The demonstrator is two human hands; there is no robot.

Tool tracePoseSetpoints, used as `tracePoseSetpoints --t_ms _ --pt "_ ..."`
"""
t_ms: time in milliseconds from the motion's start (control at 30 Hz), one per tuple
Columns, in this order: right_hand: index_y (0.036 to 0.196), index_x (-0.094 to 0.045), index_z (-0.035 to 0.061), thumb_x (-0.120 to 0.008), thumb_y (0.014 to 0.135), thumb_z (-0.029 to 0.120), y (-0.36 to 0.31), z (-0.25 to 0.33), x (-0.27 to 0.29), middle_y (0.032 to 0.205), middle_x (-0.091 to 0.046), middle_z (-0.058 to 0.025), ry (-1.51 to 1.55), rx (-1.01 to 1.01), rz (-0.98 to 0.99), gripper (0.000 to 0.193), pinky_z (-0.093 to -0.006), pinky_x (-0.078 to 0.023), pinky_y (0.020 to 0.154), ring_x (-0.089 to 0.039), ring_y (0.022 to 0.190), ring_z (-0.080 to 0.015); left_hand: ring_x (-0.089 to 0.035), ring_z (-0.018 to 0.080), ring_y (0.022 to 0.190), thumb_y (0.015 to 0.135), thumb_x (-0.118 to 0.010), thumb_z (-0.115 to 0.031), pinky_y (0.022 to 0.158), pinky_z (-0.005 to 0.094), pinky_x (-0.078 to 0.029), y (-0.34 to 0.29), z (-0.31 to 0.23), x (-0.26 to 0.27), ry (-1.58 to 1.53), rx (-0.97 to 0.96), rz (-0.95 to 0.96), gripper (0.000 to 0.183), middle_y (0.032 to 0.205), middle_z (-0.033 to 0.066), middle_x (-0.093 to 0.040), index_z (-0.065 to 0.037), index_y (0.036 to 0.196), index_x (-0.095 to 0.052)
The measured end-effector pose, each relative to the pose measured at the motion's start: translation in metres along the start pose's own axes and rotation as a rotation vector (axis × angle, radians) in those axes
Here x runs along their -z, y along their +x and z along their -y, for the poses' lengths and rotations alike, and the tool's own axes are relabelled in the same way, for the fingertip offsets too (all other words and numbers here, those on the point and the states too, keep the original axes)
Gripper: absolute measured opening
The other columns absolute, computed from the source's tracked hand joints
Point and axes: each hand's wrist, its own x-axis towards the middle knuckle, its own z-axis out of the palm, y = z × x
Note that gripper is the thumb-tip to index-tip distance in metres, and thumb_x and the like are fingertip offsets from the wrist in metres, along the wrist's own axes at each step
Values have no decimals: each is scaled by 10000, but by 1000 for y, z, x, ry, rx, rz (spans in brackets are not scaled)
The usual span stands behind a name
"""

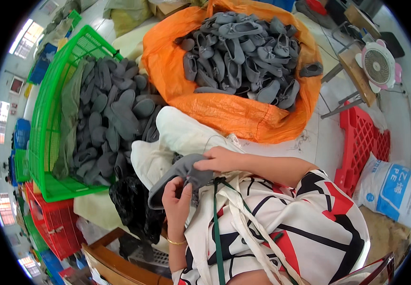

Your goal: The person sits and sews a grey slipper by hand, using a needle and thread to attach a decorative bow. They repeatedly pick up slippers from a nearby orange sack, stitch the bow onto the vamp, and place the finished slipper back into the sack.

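Note:
A grey fabric slipper [182,172] lies over my lap, its sole edge facing left. My right hand [219,159] grips the slipper's upper from the right, thumb laid on the fabric. At the near side my left hand [177,199] is closed on the slipper, with thumb and fingertips pinching close together. Whether a small tool sits in that pinch is too small to tell. A thin thread-like line curves up beside my right hand. Beneath the slipper, white cloth [181,130] covers my legs.
A green crate [48,137] heaped with grey slippers stands at left. Ahead is an orange sack [243,116] full of grey slippers with bows. A black plastic bag [132,202] hangs beside my lap. A red pallet [357,142], a white sack [391,190] and a fan [378,65] are at right.

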Motion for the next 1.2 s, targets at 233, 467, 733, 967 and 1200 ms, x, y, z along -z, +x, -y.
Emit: tracePoseSetpoints --t_ms 233,467,733,967,1200 --pt "1031 -671 132 -589 937 453 10 20 145 787 -602 14 733 251 -634 345 -232 -414 512 -495 609 -86 -607 130 903 897 -658 7 849 247 -484 5 -31 -3 -47 -197 -135 215 1018 71 -641 20 1110 -633" --pt "1056 -656 -12 -506 1026 436 23 47 191 813 -582 0 781 376 -526 474 -297 -557 774 -595 740 -126 -596 173 873 916 -598 -35 824 274 -487 9 -86 0 -157 -403 11 187 985 103 -633 57 1078 -618" --pt "1001 -671 27 -581 1003 196 50 -24 105 796 -605 12 777 176 -393 192 -253 -541 658 -583 699 -80 -559 294 793 981 -527 -377 635 404 -542 1 -182 -8 -377 -983 241 424 909 163 -598 19 1125 -568" --pt "987 -683 52 -598 992 202 45 -54 94 789 -613 16 812 114 -417 172 -253 -547 642 -591 683 -80 -567 304 954 1016 -456 -322 818 523 -549 -18 -213 13 -388 -694 464 300 1067 108 -608 -116 1214 -549" --pt "980 -680 48 -609 987 213 54 -74 91 774 -609 11 748 61 -443 180 -244 -539 639 -596 686 -84 -549 289 816 991 -471 -477 647 458 -548 1 -179 -3 -248 -834 381 489 922 140 -578 -30 1172 -553"
